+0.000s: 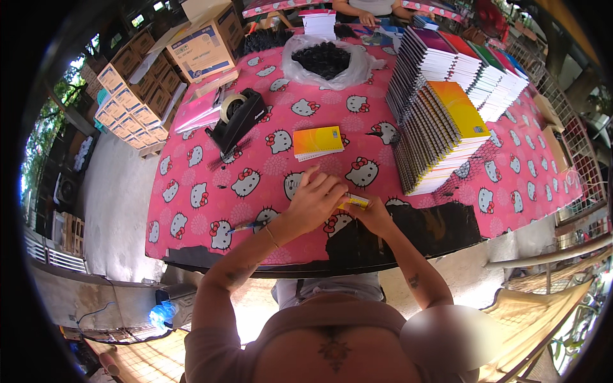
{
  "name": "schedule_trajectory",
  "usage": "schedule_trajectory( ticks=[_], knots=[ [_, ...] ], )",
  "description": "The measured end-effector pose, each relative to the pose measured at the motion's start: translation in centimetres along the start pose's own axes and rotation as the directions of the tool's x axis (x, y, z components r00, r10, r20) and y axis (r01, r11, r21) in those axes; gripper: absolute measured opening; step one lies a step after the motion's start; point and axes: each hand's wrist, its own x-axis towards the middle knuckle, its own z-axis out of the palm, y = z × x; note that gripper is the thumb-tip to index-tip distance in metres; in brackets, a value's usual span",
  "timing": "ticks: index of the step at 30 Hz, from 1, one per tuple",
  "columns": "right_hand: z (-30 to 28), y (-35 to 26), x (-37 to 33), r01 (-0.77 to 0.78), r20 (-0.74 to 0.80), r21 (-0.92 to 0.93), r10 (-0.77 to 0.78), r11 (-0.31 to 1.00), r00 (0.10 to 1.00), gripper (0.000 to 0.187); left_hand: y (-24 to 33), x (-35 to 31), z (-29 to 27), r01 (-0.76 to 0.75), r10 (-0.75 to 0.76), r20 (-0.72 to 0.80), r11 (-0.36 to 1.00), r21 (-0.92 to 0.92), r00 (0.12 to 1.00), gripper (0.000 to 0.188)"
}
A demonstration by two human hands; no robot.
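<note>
A small yellow notebook (pixel 355 202) is held between my hands, close to the near side of the table. My right hand (pixel 373 216) grips its right end, with the thumb along the edge. Fingers bent, my left hand (pixel 317 196) closes over its left end and hides most of it. Just beyond lies a short stack of small yellow-orange spiral notebooks (pixel 318 142). A pen (pixel 248 226) rests to the left of my left forearm.
Tall stacks of spiral notebooks (pixel 434 137) stand at the right. A black tape dispenser (pixel 236 121) sits left of centre. Farther back is a plastic bag of black coils (pixel 322 60). Cardboard boxes (pixel 204 43) rise at the left; another person's hand (pixel 367 18) shows across the table.
</note>
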Motion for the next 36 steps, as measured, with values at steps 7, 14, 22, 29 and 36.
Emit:
schedule_trajectory(
  ticks=[7, 14, 22, 29, 36],
  knots=[
    [0.1, 1.0, 0.4, 0.168, -0.075, 0.004, -0.167, 0.986, 0.983, 0.021, 2.4, -1.7, 5.5, -0.054, 0.08, -0.415, 0.996, 0.076, 0.906, 0.083],
    [0.8, 1.1, 0.3, 0.181, -0.093, 0.011, -0.18, 0.983, 0.979, 0.022, 3.1, -2.8, 6.9, -0.134, 0.163, -0.351, 0.985, 0.105, 0.922, 0.082],
    [0.6, -0.2, 0.3, 0.213, -0.074, -0.005, -0.212, 0.977, 0.974, 0.025, 2.6, -1.6, 5.5, -0.101, 0.118, -0.465, 0.993, 0.06, 0.877, 0.064],
    [-2.2, -4.4, -1.9, 0.092, -0.081, -0.223, -0.113, 0.97, 0.99, 0.029, 0.8, 0.7, 4.3, -0.173, 0.075, -0.604, 0.979, -0.106, 0.793, 0.019],
    [-4.8, -3.8, -1.9, 0.109, -0.055, -0.197, -0.122, 0.974, 0.991, 0.023, 1.4, 0.7, 4.3, -0.208, 0.04, -0.621, 0.958, -0.2, 0.783, 0.018]
  ],
)
